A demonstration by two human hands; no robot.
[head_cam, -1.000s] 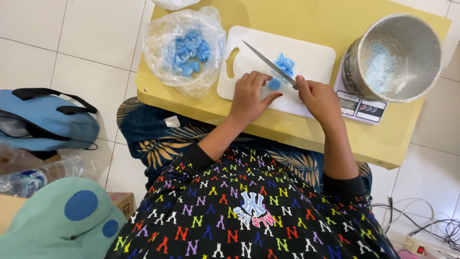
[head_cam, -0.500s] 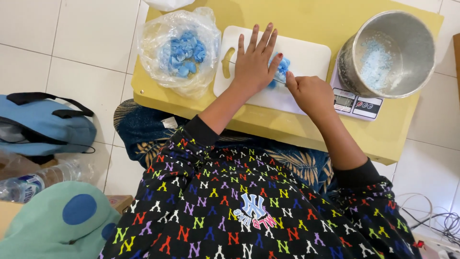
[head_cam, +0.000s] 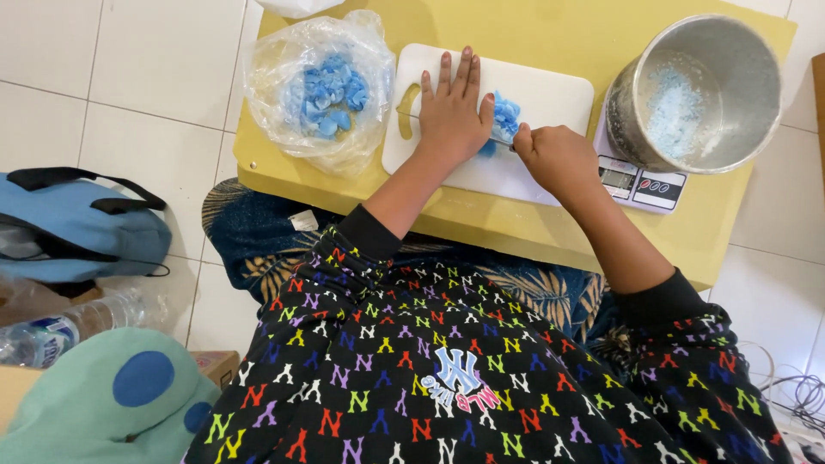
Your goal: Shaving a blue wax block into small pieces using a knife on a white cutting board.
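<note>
I'm seeing a small heap of pale blue, crumbly chunks (head_cam: 505,117) lying on the white plastic cutting board (head_cam: 550,94), which is sitting flat on the yellow counter (head_cam: 516,228).

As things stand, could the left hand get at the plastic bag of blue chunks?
Probably yes. The left hand lies flat on the white cutting board, and the plastic bag of blue chunks sits open just beside the board on that hand's side, with nothing between them.

Home floor, white tiles (head_cam: 129,94), low yellow table (head_cam: 550,34)
</note>
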